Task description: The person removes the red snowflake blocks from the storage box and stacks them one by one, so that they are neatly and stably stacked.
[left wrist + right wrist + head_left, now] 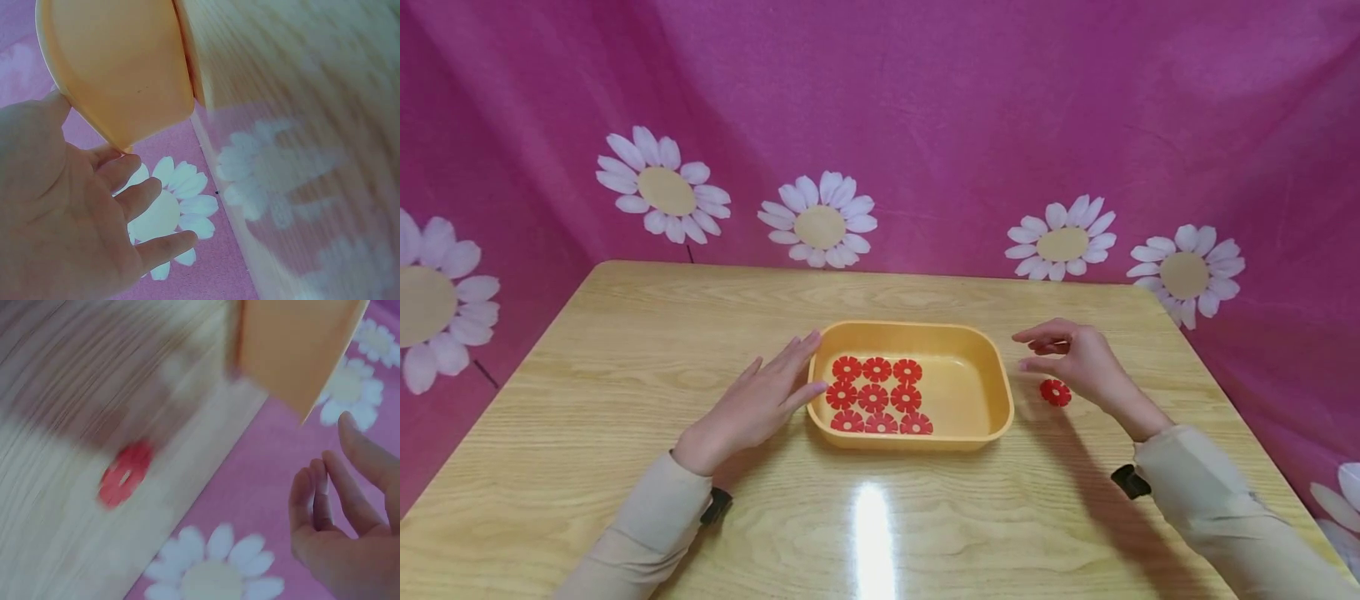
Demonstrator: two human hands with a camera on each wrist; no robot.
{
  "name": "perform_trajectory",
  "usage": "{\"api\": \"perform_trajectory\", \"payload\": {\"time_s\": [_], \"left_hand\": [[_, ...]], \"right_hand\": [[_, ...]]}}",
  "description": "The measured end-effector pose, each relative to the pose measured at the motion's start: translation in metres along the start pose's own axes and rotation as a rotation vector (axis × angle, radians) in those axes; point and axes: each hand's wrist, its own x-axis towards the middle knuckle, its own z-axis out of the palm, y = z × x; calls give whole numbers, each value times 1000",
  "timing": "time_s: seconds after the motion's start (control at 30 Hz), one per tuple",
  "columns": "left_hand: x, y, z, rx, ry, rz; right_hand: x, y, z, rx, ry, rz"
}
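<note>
A yellow plastic tray (970, 392) stands on the table with several red, notched flower-shaped discs (872, 397) laid in rows on the left part of its floor. My left hand (760, 404) is at its left end, fingers extended, with the thumb and fingertips touching the rim. To the right of the tray, my right hand (1078, 358) hovers over the table, thumb and fingers apart with nothing between them. Below that hand, one more red disc (1056, 392) lies on the wood; the right wrist view shows this disc (125, 475) a little blurred.
The wooden table (737, 533) reaches back to a pink cloth (925, 125) printed with white daisies, which hangs behind it and at both sides. Beige sleeves cover both forearms, each with a black wrist device (1130, 482) strapped near the cuff.
</note>
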Motion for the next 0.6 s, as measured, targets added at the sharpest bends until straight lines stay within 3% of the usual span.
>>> {"api": "perform_trajectory", "payload": {"time_s": [0.23, 0.6], "left_hand": [[0, 0, -1, -2, -1, -8], [0, 0, 0, 6, -1, -2]], "right_hand": [[4, -29, 37, 118, -116, -127], [14, -41, 80, 212, -405, -196]]}}
